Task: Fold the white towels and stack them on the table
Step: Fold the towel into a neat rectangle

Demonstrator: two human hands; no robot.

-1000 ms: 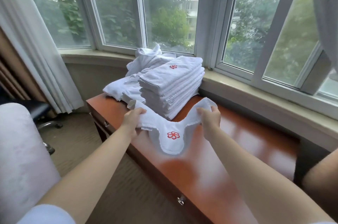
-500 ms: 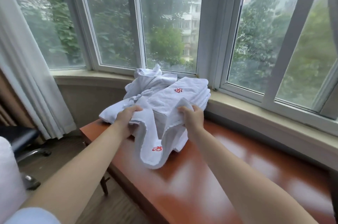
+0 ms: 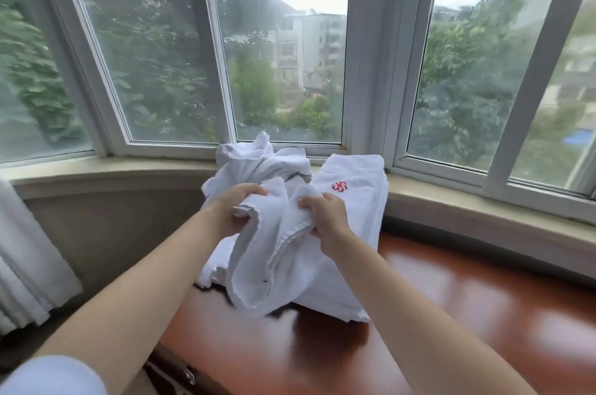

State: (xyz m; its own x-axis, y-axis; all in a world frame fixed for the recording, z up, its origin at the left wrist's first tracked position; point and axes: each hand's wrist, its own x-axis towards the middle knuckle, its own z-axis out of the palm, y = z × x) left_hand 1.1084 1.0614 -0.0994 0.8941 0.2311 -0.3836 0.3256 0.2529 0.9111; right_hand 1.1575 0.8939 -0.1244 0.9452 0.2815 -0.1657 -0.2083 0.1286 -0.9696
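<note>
A: Where was the towel, and who held it?

B: The left hand point(image 3: 237, 204) pinched one upper corner of the loose towel point(image 3: 274, 262), fingers curled around the cloth. The right hand point(image 3: 325, 214) gripped the other corner, just beside. The towel hung down between them in front of the folded stack point(image 3: 351, 201), its long axis almost vertical, the low end touching the worktop point(image 3: 451, 314).

A: And the materials?

B: Soft white terry with a ribbed hem, limp, so it would sag. The stack had a red flower mark point(image 3: 338, 186). The worktop was glossy red-brown wood. I judged both hands equally near for the next fold.
</note>
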